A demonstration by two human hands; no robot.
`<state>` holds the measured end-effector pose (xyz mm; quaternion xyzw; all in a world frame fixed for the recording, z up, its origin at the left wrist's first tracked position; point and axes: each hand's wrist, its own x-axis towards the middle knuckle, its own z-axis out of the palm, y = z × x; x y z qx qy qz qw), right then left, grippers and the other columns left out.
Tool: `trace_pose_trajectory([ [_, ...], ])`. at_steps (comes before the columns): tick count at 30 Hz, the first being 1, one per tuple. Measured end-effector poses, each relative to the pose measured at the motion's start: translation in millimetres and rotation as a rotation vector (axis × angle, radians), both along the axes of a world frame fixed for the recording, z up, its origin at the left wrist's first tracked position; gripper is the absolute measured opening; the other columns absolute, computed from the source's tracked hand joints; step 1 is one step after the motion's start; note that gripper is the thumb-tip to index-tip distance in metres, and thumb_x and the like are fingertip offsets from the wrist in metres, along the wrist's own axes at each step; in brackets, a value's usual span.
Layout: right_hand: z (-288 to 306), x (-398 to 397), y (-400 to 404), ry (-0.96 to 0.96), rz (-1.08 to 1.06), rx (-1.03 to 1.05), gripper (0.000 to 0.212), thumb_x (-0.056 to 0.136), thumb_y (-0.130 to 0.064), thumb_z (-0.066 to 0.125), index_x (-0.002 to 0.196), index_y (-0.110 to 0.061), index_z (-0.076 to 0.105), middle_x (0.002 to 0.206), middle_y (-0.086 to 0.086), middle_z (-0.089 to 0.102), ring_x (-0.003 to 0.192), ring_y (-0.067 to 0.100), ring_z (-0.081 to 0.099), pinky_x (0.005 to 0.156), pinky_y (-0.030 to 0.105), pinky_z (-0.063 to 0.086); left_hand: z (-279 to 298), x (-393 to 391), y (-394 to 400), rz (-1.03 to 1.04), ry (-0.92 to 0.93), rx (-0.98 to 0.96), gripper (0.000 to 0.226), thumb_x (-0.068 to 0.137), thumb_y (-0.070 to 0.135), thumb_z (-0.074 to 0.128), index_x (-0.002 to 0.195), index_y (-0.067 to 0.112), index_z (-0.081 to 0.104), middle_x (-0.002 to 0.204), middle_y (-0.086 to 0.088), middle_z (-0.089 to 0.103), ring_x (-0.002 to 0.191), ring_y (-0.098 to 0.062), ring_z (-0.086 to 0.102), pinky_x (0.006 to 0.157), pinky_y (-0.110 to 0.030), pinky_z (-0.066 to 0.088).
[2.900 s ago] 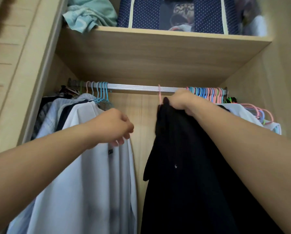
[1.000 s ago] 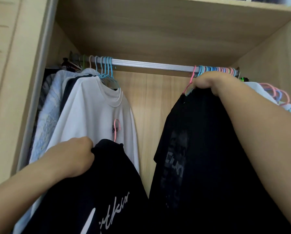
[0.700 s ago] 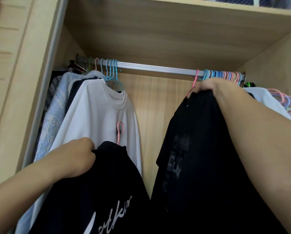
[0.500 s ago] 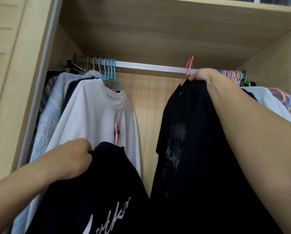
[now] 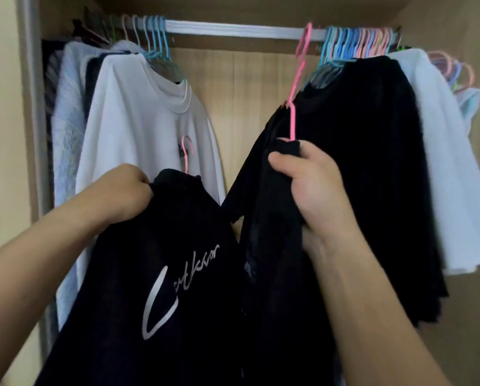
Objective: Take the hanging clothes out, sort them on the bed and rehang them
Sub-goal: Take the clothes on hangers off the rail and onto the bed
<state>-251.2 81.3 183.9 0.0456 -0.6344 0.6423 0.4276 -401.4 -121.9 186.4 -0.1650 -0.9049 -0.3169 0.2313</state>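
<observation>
Black shirt on a pink hanger was gripped at the collar by the right hand, its hook off the rail; the left hand clutched a printed shirt by the shoulder. A bare gap of back panel lay between the white shirt and the dark clothes hanging right. Both held shirts ran off the lower edge; the right fingertips were buried in cloth.

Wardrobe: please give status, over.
Left hand grips black script-print shirt. Right hand grips black garment; its pink hanger looks off the rail. Nothing in the way.
</observation>
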Motion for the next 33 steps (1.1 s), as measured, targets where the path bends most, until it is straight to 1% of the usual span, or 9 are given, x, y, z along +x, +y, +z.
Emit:
trace_pose_trajectory([
  [3, -19, 10, -8, -0.056, -0.006, 0.05, 0.013, 0.087, -0.014, 0.063, 0.098, -0.009, 0.067, 0.085, 0.016, 0.063, 0.078, 0.034, 0.062, 0.082, 0.067, 0.053, -13, 33, 0, 0.0, -0.005, 0.063, 0.017, 0.092, 0.008, 0.056, 0.091, 0.005, 0.074, 0.092, -0.017, 0.07, 0.078, -0.025, 0.06, 0.065, -0.031, 0.044],
  [6, -9, 34, -8, -0.014, 0.013, 0.116, 0.015, 0.089, -0.011, 0.061, 0.1, -0.002, 0.064, 0.08, 0.011, 0.057, 0.072, 0.027, 0.056, 0.073, 0.049, 0.054, -14, 85, -8, 0.041, 0.023, 0.113, 0.016, 0.093, 0.009, 0.057, 0.093, 0.004, 0.073, 0.095, -0.017, 0.069, 0.079, -0.025, 0.058, 0.062, -0.027, 0.04],
  [11, 24, 94, -10, 0.083, 0.072, 0.215, 0.005, 0.089, -0.01, 0.061, 0.093, -0.011, 0.063, 0.074, 0.0, 0.052, 0.067, 0.015, 0.052, 0.061, 0.029, 0.042, 2, 195, -17, 0.135, 0.136, 0.284, 0.015, 0.092, 0.009, 0.062, 0.098, 0.004, 0.074, 0.098, -0.02, 0.071, 0.094, -0.033, 0.065, 0.086, -0.04, 0.052],
  [16, 7, 166, -7, 0.051, 0.233, 0.262, 0.007, 0.091, -0.014, 0.061, 0.089, -0.02, 0.061, 0.074, -0.005, 0.052, 0.068, 0.014, 0.05, 0.062, 0.029, 0.039, -20, 318, -5, 0.075, 0.064, 0.723, 0.01, 0.092, 0.01, 0.063, 0.093, 0.008, 0.072, 0.09, -0.021, 0.074, 0.085, -0.036, 0.072, 0.085, -0.049, 0.059],
  [18, -15, 195, -11, 0.03, 0.336, 0.283, 0.007, 0.091, -0.018, 0.061, 0.085, -0.021, 0.06, 0.072, -0.004, 0.053, 0.067, 0.014, 0.053, 0.064, 0.031, 0.044, -38, 371, 11, 0.04, 0.054, 0.855, 0.012, 0.093, 0.008, 0.062, 0.088, 0.009, 0.073, 0.08, -0.015, 0.074, 0.075, -0.031, 0.073, 0.074, -0.042, 0.06],
  [21, -46, 238, -32, -0.025, 0.455, 0.263, 0.009, 0.095, -0.022, 0.059, 0.103, -0.021, 0.063, 0.081, -0.009, 0.062, 0.071, 0.004, 0.061, 0.07, 0.026, 0.05, -62, 444, 29, 0.04, 0.017, 0.92, 0.015, 0.096, 0.008, 0.06, 0.091, 0.01, 0.074, 0.077, -0.009, 0.075, 0.071, -0.025, 0.074, 0.064, -0.034, 0.059],
  [24, -70, 284, -69, -0.079, 0.558, 0.242, 0.031, 0.097, -0.027, 0.058, 0.127, -0.025, 0.057, 0.102, -0.007, 0.066, 0.083, 0.003, 0.063, 0.079, 0.025, 0.051, -87, 507, 27, 0.097, 0.0, 0.942, 0.015, 0.098, 0.013, 0.058, 0.1, 0.011, 0.073, 0.086, -0.012, 0.077, 0.08, -0.029, 0.075, 0.072, -0.043, 0.059],
  [28, -117, 357, -123, -0.119, 0.694, 0.262, 0.032, 0.098, -0.028, 0.057, 0.13, -0.026, 0.056, 0.119, -0.004, 0.064, 0.11, 0.008, 0.061, 0.098, 0.033, 0.052, -128, 579, 12, 0.264, 0.022, 0.914, 0.018, 0.102, 0.021, 0.054, 0.105, 0.018, 0.072, 0.089, -0.006, 0.077, 0.084, -0.021, 0.075, 0.081, -0.045, 0.059],
  [33, -184, 444, -170, -0.253, 0.89, 0.188, 0.034, 0.097, -0.031, 0.058, 0.131, -0.032, 0.055, 0.126, -0.01, 0.062, 0.12, 0.007, 0.058, 0.104, 0.039, 0.05, -199, 660, -19, 0.46, 0.104, 0.851, 0.025, 0.105, 0.028, 0.047, 0.094, 0.021, 0.069, 0.083, 0.004, 0.072, 0.08, -0.012, 0.068, 0.074, -0.039, 0.054],
])
